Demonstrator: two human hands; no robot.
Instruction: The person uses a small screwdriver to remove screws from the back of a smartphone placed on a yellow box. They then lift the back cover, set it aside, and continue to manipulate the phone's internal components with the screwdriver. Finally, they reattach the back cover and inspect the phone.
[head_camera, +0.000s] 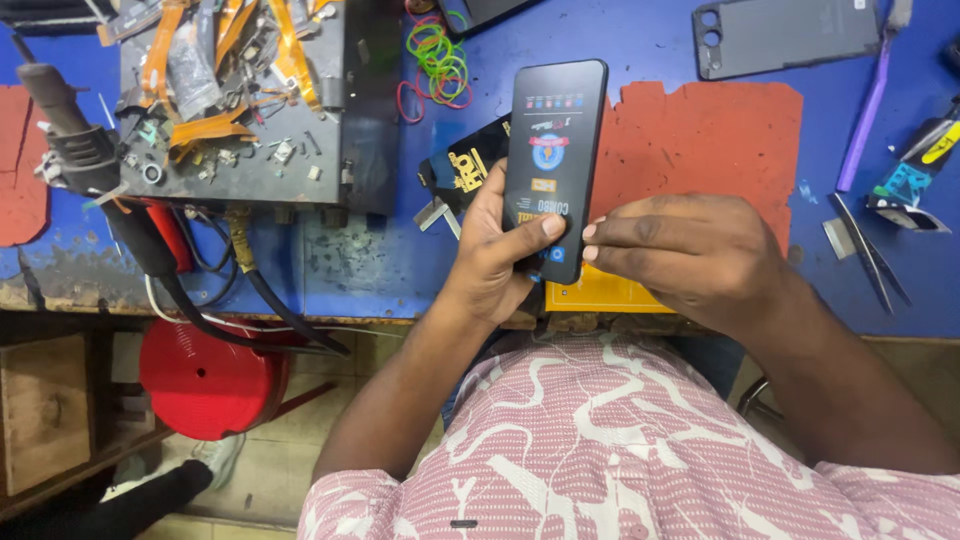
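Looking down from the head camera, I see a blue workbench (690, 40) filling most of the view, its front edge worn and chipped. On it lies a red rubber mat (710, 140) with ragged, notched edges, and a second red piece (20, 170) sits at the far left. A grey metal tray (330, 150) at upper left is piled with orange ribbon strips, small screws and scraps, crowding that whole corner. One black hot-air handle (70, 140) leans beside it, its thick cable running off the bench. Below the bench stands one red stool (205, 380). At the top right lies one grey phone back cover (790, 35), flat and smooth with camera cutouts, and next to it one purple tool (865, 110). One pair of tweezers (870, 255) rests at right. A loose heap of green and red rubber bands (437, 65) sits near the top centre. My left hand (495, 255) is wrapped around a glossy black phone (553, 160), held upright above the mat, thumb across its lower face. My right hand (690, 255) is curled, fingertips pinching the phone's lower right edge.
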